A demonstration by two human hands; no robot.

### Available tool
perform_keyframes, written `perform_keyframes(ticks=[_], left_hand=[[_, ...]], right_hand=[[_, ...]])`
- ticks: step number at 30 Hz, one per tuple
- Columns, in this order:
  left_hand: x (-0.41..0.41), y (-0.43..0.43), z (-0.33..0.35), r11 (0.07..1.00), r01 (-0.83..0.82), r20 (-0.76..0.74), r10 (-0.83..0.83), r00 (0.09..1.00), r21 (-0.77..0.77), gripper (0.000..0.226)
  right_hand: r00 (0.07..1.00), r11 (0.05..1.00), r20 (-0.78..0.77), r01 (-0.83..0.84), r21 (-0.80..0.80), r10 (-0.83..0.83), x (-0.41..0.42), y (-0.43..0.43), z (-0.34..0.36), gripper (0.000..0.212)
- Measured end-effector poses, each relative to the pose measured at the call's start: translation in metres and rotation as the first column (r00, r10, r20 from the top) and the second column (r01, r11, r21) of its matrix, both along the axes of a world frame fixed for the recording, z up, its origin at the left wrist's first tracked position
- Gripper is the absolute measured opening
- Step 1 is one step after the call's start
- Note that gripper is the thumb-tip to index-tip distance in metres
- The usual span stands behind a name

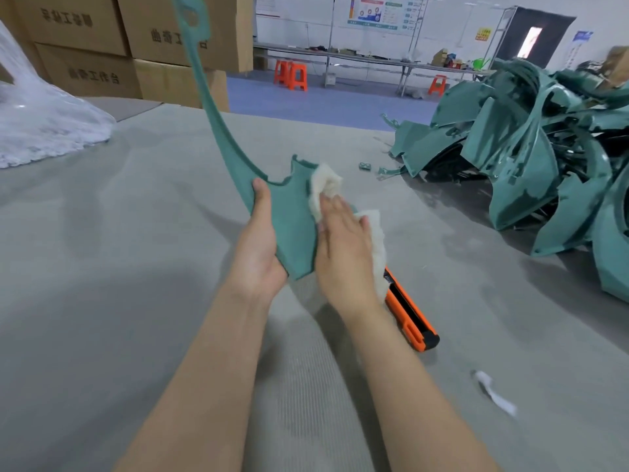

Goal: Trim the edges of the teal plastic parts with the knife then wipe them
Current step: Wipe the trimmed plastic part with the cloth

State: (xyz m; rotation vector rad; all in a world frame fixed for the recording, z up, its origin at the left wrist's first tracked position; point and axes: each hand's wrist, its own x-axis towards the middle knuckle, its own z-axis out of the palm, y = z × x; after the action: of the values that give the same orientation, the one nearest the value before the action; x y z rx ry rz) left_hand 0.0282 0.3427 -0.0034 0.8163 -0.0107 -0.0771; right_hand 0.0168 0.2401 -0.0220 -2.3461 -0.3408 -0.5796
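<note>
A teal plastic part [292, 219] with a long thin arm rising to the upper left stands upright over the table. My left hand [258, 243] grips its wide lower end, thumb along the left edge. My right hand [343, 247] presses a white fluffy cloth [325, 189] against the part's right side, fingers fairly straight over the cloth. An orange and black utility knife [410, 315] lies on the table just right of my right wrist.
A heap of teal plastic parts [531, 158] fills the right side of the grey felt table [136, 267]. Small teal offcuts [366, 166] and a white scrap [493, 391] lie loose. Clear plastic bags [44, 124] sit at left, cardboard boxes [102, 46] behind.
</note>
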Motion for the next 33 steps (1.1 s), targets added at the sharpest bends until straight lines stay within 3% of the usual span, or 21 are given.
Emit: perform_keyframes(ticks=[2, 5, 8, 10, 12, 15, 17, 18, 19, 20, 21, 22, 23, 25, 28, 33], left_hand=[[0.0, -0.001, -0.002, 0.998, 0.003, -0.031, -0.001, 1.0, 0.067, 0.065], [-0.002, 0.002, -0.002, 0.986, -0.035, -0.078, 0.049, 0.996, 0.164, 0.059], [-0.003, 0.003, -0.003, 0.922, -0.215, -0.109, 0.262, 0.959, 0.322, 0.051], [0.002, 0.003, -0.007, 0.787, -0.409, -0.02, 0.471, 0.882, 0.461, 0.042], [0.003, 0.0, -0.01, 0.608, -0.566, 0.174, 0.58, 0.795, 0.557, 0.041], [-0.002, -0.014, -0.013, 0.315, -0.624, 0.473, 0.44, 0.764, 0.715, 0.067], [-0.004, -0.025, -0.014, 0.258, -0.582, 0.505, 0.308, 0.806, 0.771, 0.067], [-0.003, -0.029, -0.013, 0.293, -0.526, 0.461, 0.265, 0.847, 0.798, 0.067], [-0.003, -0.03, -0.009, 0.396, -0.457, 0.395, 0.233, 0.889, 0.796, 0.067], [-0.005, -0.03, -0.005, 0.576, -0.366, 0.304, 0.206, 0.93, 0.731, 0.066], [-0.008, -0.029, 0.0, 0.767, -0.252, 0.213, 0.153, 0.965, 0.59, 0.062], [-0.01, -0.026, 0.003, 0.898, -0.133, 0.135, 0.083, 0.987, 0.419, 0.054], [-0.01, -0.022, 0.004, 0.957, -0.049, 0.107, 0.019, 0.994, 0.285, 0.053], [-0.008, -0.014, 0.003, 0.994, 0.049, 0.084, -0.058, 0.995, 0.101, 0.056], [-0.01, -0.012, 0.002, 0.991, 0.131, 0.038, -0.132, 0.991, 0.009, 0.052], [-0.008, -0.008, -0.002, 0.994, 0.093, -0.037, -0.091, 0.995, 0.059, 0.038]], right_hand=[[0.991, 0.995, -0.108, 0.084, 0.055, -0.077, 0.006, -0.017, -0.001, 0.042], [0.988, 0.956, -0.149, 0.08, 0.281, -0.039, 0.008, -0.032, -0.002, 0.021], [0.988, 0.922, -0.155, 0.051, 0.383, 0.01, 0.008, -0.041, 0.006, 0.016], [0.988, 0.894, -0.152, 0.101, 0.436, -0.037, 0.009, -0.045, 0.01, 0.009], [0.982, 0.845, -0.105, 0.188, 0.501, -0.156, 0.008, -0.046, 0.012, 0.009], [0.951, 0.802, 0.022, 0.248, 0.544, -0.309, 0.004, -0.043, 0.015, 0.01], [0.95, 0.837, 0.111, 0.196, 0.511, -0.291, -0.001, -0.037, 0.016, 0.016], [0.957, 0.862, 0.145, 0.155, 0.482, -0.253, -0.004, -0.032, 0.016, 0.02], [0.963, 0.885, 0.167, 0.114, 0.451, -0.209, -0.006, -0.028, 0.015, 0.023], [0.969, 0.903, 0.182, 0.077, 0.422, -0.168, -0.007, -0.025, 0.015, 0.023], [0.973, 0.916, 0.189, 0.047, 0.398, -0.132, -0.008, -0.022, 0.014, 0.023], [0.976, 0.925, 0.191, 0.02, 0.38, -0.1, -0.01, -0.019, 0.014, 0.023], [0.981, 0.927, 0.182, -0.014, 0.374, -0.059, -0.011, -0.017, 0.013, 0.024], [0.99, 0.924, 0.119, -0.116, 0.364, 0.077, -0.014, -0.012, 0.011, 0.024], [0.978, 0.9, 0.016, -0.196, 0.389, 0.207, -0.017, -0.004, 0.009, 0.024], [0.984, 0.667, -0.136, 0.178, 0.723, -0.114, -0.005, -0.028, 0.016, 0.031]])
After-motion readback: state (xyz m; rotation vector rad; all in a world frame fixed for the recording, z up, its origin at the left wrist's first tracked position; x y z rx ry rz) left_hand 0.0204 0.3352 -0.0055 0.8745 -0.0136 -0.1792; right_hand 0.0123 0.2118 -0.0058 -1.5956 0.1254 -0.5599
